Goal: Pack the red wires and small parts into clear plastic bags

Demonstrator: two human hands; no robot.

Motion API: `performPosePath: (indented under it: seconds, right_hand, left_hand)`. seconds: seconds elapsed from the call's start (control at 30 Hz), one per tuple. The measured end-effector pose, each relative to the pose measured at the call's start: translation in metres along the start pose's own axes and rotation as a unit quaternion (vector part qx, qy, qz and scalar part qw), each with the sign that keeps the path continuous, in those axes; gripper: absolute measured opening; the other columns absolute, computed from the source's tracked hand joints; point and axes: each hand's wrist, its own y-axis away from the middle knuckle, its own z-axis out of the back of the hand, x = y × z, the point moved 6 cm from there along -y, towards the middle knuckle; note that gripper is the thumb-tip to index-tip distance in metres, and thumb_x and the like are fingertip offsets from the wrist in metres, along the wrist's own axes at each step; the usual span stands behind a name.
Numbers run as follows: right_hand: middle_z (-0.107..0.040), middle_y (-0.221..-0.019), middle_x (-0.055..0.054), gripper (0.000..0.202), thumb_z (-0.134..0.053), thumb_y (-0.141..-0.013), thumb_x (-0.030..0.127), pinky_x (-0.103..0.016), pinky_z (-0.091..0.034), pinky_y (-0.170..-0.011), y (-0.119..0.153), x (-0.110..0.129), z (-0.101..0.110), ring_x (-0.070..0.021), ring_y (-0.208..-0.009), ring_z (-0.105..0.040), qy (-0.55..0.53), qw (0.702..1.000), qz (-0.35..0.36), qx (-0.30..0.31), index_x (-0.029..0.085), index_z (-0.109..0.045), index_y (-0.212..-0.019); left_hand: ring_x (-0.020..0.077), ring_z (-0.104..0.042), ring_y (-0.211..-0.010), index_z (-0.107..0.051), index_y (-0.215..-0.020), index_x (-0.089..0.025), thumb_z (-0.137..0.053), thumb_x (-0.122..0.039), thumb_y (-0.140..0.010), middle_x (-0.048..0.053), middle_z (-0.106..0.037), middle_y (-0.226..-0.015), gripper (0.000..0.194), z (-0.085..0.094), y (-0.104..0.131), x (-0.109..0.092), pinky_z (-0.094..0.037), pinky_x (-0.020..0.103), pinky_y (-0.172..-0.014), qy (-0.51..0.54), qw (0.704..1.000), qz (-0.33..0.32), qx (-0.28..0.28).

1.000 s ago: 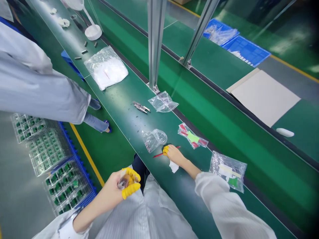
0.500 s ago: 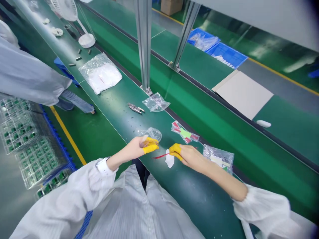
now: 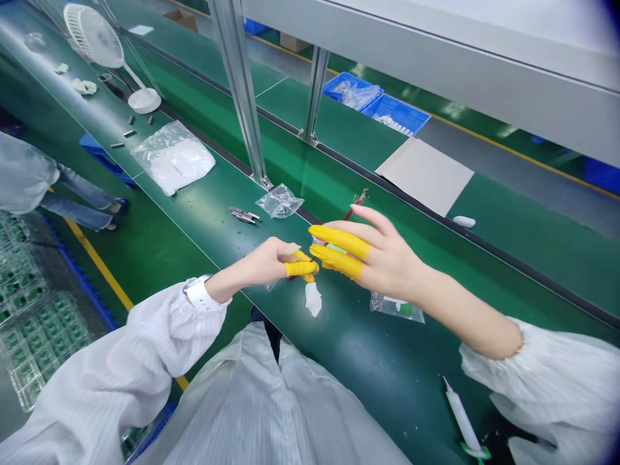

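Observation:
My left hand [image 3: 296,263], with yellow finger cots, is closed in a pinch on a thin red wire; a dark red end shows just under its fingers. My right hand [image 3: 365,253] is directly beside it to the right, its yellow-covered thumb and finger reaching toward the left fingertips. A bundle of red wires [image 3: 356,204] with bare-looking ends sticks out beyond the back of my right hand, seemingly held in its fingers; the grip itself is hidden. Below the hands a white paper scrap [image 3: 313,299] lies on the green bench [image 3: 368,361].
A clear bag [image 3: 279,201] and metal tweezer-like tools [image 3: 245,216] lie ahead to the left. Farther off are a white-filled bag [image 3: 175,158] and a white fan [image 3: 144,101]. At right sit a plastic packet [image 3: 397,307] and a white syringe [image 3: 462,416]. A metal post [image 3: 242,97] rises behind.
My right hand has risen and moved close to my left, its fingers reaching out more. The red wires now show behind the right hand. The camera view has turned right.

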Motion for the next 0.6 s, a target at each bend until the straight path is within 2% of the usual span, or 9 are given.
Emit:
performPosePath:
  seconds: [0.07, 0.1, 0.13, 0.23, 0.33, 0.4, 0.47, 0.53, 0.6]
  right_hand:
    - [-0.065, -0.104, -0.002, 0.017, -0.051, -0.088, 0.025, -0.047, -0.042, -0.095, 0.03, -0.012, -0.012, -0.0213, -0.103, -0.056, -0.021, 0.991, -0.108, -0.081, 0.028, -0.06, -0.102]
    - [-0.065, -0.104, -0.005, 0.017, -0.052, -0.088, 0.025, -0.045, -0.044, -0.092, 0.052, -0.022, -0.032, -0.0218, -0.101, -0.057, -0.043, 0.976, -0.201, -0.072, 0.027, -0.061, -0.102]
    - [-0.065, -0.105, -0.006, 0.018, -0.052, -0.088, 0.028, -0.043, -0.046, -0.089, 0.077, -0.031, -0.061, -0.0222, -0.1, -0.057, -0.067, 0.955, -0.289, -0.022, 0.025, -0.061, -0.104]
    - [-0.067, -0.085, -0.009, 0.017, -0.059, -0.083, 0.032, -0.039, -0.052, -0.07, 0.142, -0.036, -0.143, -0.0233, -0.082, -0.061, -0.077, 0.934, -0.346, 0.054, 0.017, -0.065, -0.089]
    - [-0.065, -0.083, -0.007, 0.017, -0.062, -0.082, 0.03, -0.037, -0.05, -0.067, 0.189, -0.039, -0.204, -0.0207, -0.08, -0.06, -0.064, 0.913, -0.39, 0.1, 0.014, -0.065, -0.084]
    - [-0.063, -0.087, -0.005, 0.016, -0.06, -0.084, 0.029, -0.036, -0.05, -0.072, 0.207, -0.041, -0.226, -0.0181, -0.083, -0.059, -0.06, 0.901, -0.413, 0.116, 0.014, -0.063, -0.085]
    - [-0.062, -0.089, -0.004, 0.014, -0.057, -0.086, 0.027, -0.036, -0.049, -0.076, 0.215, -0.04, -0.236, -0.0168, -0.085, -0.058, -0.06, 0.895, -0.424, 0.125, 0.014, -0.062, -0.085]
    - [-0.062, -0.088, -0.003, 0.012, -0.055, -0.087, 0.024, -0.035, -0.049, -0.076, 0.214, -0.039, -0.239, -0.0163, -0.085, -0.058, -0.065, 0.896, -0.42, 0.129, 0.014, -0.061, -0.084]
    - [-0.062, -0.087, -0.003, 0.011, -0.053, -0.088, 0.02, -0.035, -0.05, -0.075, 0.207, -0.037, -0.232, -0.0161, -0.083, -0.059, -0.073, 0.902, -0.407, 0.127, 0.014, -0.06, -0.083]
  left_hand:
    - [0.0125, -0.06, -0.066, -0.073, -0.078, -0.015, -0.066, -0.039, -0.071, 0.004, -0.071, -0.076, 0.026, 0.011, 0.006, 0.006, -0.046, 0.023, -0.063, 0.036, 0.998, 0.017, -0.05]
    - [0.0139, -0.062, -0.071, -0.073, -0.078, -0.015, -0.067, -0.038, -0.07, 0.004, -0.072, -0.079, 0.025, 0.015, 0.01, 0.011, -0.048, 0.023, -0.066, 0.053, 0.995, 0.035, -0.075]
    - [0.0153, -0.063, -0.075, -0.073, -0.077, -0.015, -0.068, -0.038, -0.069, 0.004, -0.073, -0.08, 0.024, 0.019, 0.014, 0.018, -0.049, 0.024, -0.069, 0.068, 0.992, 0.055, -0.095]
    - [0.018, -0.065, -0.079, -0.073, -0.074, -0.016, -0.069, -0.039, -0.067, 0.005, -0.073, -0.08, 0.024, 0.02, 0.021, 0.038, -0.05, 0.025, -0.07, 0.096, 0.983, 0.097, -0.124]
    - [0.0185, -0.066, -0.078, -0.073, -0.07, -0.017, -0.072, -0.039, -0.064, 0.004, -0.074, -0.077, 0.023, 0.013, 0.022, 0.055, -0.051, 0.026, -0.07, 0.127, 0.976, 0.118, -0.132]
    - [0.018, -0.067, -0.078, -0.072, -0.068, -0.017, -0.073, -0.039, -0.063, 0.003, -0.074, -0.076, 0.023, 0.008, 0.021, 0.064, -0.051, 0.027, -0.073, 0.145, 0.972, 0.136, -0.127]
    - [0.0178, -0.067, -0.077, -0.072, -0.07, -0.017, -0.074, -0.04, -0.062, 0.003, -0.074, -0.075, 0.025, 0.005, 0.021, 0.071, -0.051, 0.027, -0.073, 0.154, 0.968, 0.154, -0.126]
    - [0.0184, -0.067, -0.077, -0.072, -0.071, -0.016, -0.075, -0.042, -0.06, 0.004, -0.074, -0.075, 0.028, 0.006, 0.022, 0.077, -0.051, 0.028, -0.073, 0.162, 0.964, 0.163, -0.134]
    - [0.019, -0.067, -0.078, -0.072, -0.072, -0.015, -0.076, -0.043, -0.059, 0.005, -0.074, -0.077, 0.031, 0.009, 0.022, 0.08, -0.051, 0.028, -0.074, 0.17, 0.961, 0.164, -0.142]
